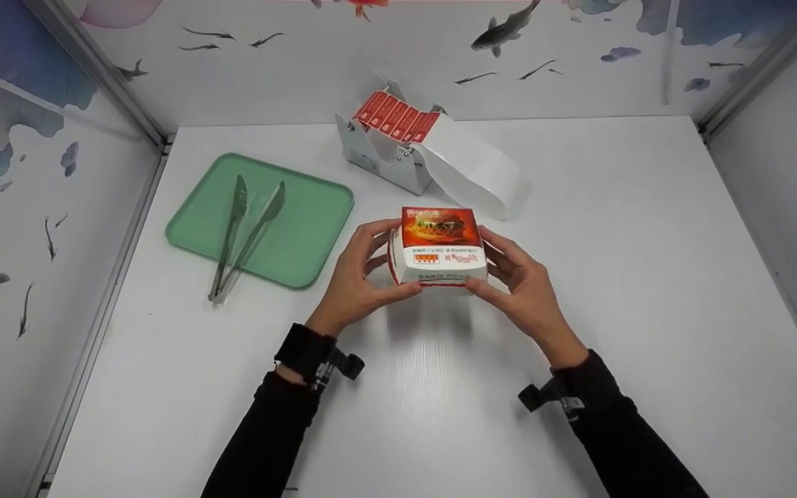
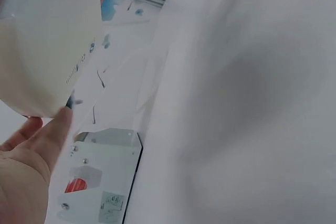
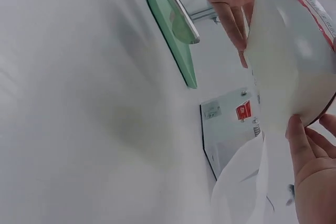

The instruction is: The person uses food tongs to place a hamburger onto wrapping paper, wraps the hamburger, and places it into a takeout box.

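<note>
A closed burger box (image 1: 442,228), white with a red burger picture on its lid, is held between both hands above the white table. My left hand (image 1: 355,277) grips its left side, thumb along the near lower edge. Opposite, my right hand (image 1: 526,287) grips the right side, its thumb at the near right corner. Both wrist views look up at the pale underside of the burger box (image 2: 47,45), and the table below carries its shadow. Fingers of the two hands also show around the box (image 3: 291,56) in the right wrist view.
On the left lies a green tray (image 1: 308,235) with metal tongs (image 1: 234,214) across it, their joined end past its near edge. Behind the box stands a metal label dispenser (image 1: 385,162) with red labels (image 1: 398,116). Its white backing strip (image 1: 478,162) curls down rightward. Printed walls enclose the table.
</note>
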Available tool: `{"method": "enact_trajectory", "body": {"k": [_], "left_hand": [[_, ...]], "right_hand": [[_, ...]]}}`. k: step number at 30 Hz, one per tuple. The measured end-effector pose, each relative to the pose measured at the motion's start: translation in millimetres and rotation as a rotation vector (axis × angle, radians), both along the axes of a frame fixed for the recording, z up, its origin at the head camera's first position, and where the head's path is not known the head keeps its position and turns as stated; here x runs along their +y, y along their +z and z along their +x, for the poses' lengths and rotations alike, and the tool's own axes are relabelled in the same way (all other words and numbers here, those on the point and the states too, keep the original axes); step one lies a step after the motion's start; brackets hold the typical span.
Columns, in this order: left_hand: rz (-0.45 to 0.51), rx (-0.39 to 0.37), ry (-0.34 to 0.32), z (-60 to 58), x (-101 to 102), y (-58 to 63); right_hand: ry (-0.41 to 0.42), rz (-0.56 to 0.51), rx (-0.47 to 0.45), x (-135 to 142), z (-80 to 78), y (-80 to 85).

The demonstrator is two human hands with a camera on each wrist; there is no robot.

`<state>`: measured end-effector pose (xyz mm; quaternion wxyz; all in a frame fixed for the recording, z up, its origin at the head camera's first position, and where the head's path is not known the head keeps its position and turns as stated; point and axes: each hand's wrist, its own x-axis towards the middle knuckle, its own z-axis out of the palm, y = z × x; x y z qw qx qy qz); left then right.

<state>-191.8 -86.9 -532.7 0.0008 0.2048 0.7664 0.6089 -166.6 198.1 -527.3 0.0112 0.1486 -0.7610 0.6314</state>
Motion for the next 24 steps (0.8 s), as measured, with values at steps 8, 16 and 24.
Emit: {"method": "enact_trajectory", "body": {"k": [8,16,24], "left_hand": [[-0.117,0.042,0.005,-8.3,0.7,-16.1],[-0.185,-0.036,0.035,-13.9,7.9,-38.3],[-0.326,-0.044,0.074,-13.3,18.9,-47.8]], "right_hand": [[0.035,-0.034,-0.051,9.5,-20.3,-18.5],[0.081,0.034,-0.128,14.7,-37.7,-47.5],[0.099,0.184,-0.137,17.2,-46.0,-55.9]]}}
